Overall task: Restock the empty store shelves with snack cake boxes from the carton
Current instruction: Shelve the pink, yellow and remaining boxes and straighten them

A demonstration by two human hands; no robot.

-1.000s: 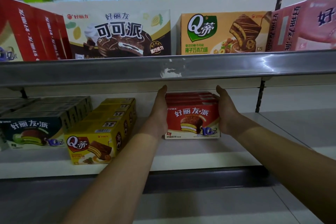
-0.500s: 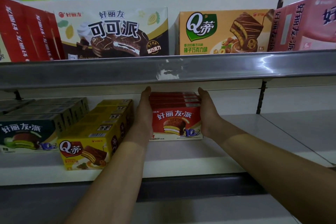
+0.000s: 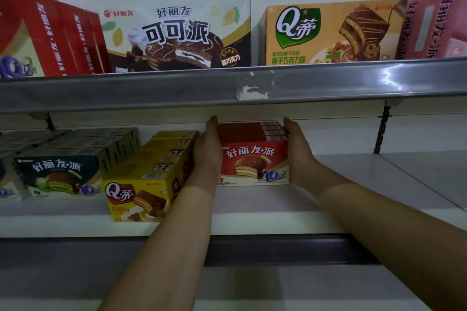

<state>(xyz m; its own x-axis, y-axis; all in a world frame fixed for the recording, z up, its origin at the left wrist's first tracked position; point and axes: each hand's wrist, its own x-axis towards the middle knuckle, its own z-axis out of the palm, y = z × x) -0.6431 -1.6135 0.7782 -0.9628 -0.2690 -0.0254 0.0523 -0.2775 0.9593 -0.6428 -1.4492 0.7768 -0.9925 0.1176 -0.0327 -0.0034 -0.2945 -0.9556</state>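
A row of several red snack cake boxes [image 3: 254,163] stands on the white middle shelf [image 3: 252,212], front face towards me. My left hand [image 3: 208,151] lies flat against the row's left side, fingers straight and pointing to the back. My right hand [image 3: 299,151] presses flat against the right side in the same way. The left hand's back is against or very close to the row of yellow Q boxes [image 3: 149,179]. No carton is in view.
Dark green boxes [image 3: 58,174] fill the shelf's left end. Bare shelf [image 3: 379,171] stretches right of the red row. The upper shelf's metal lip [image 3: 227,88] hangs just above my fingertips, with large boxes [image 3: 177,38] standing on it.
The red row, pressed between both hands, has slid left until it sits close beside the yellow boxes. Both hands kept their flat hold on its sides.
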